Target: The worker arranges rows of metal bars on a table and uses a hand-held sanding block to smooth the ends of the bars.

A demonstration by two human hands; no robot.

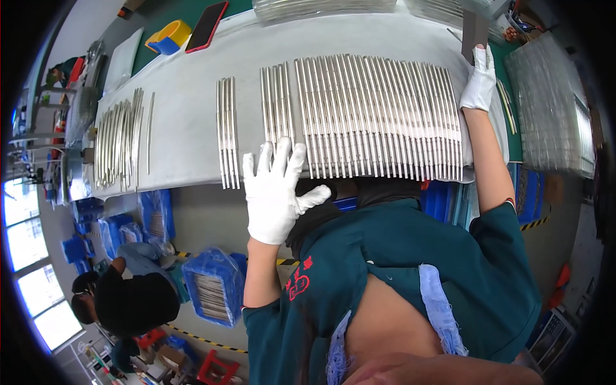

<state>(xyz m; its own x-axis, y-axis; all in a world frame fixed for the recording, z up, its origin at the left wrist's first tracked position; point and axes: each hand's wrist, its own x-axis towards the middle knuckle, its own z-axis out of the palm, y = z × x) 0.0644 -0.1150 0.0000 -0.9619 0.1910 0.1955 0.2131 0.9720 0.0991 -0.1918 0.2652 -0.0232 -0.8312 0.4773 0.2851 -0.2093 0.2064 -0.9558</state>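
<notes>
Presently we list, on the cloth-covered worktop (183, 128), the metal rods in four lots and one single. Item: a broad row (378, 115), close-set and evenly aligned, at centre and right; we judge this portion done. Item: a narrow group (277, 96) just left of it, and a slimmer group (226, 128) beyond a gap; both are straight but apart from the row, so we count them as partly handled. Item: a loose batch (119, 144) at the far left, ends uneven, with a lone rod (151, 131) beside it; we reckon these are left to do. Left hand (274, 192), gloved: fingers spread apart, over the narrow group's near ends; contact we cannot tell. Right hand (479, 83), gloved: fingertips at a grey block (475, 32); whether its grip is clamped there, we cannot tell.
</notes>
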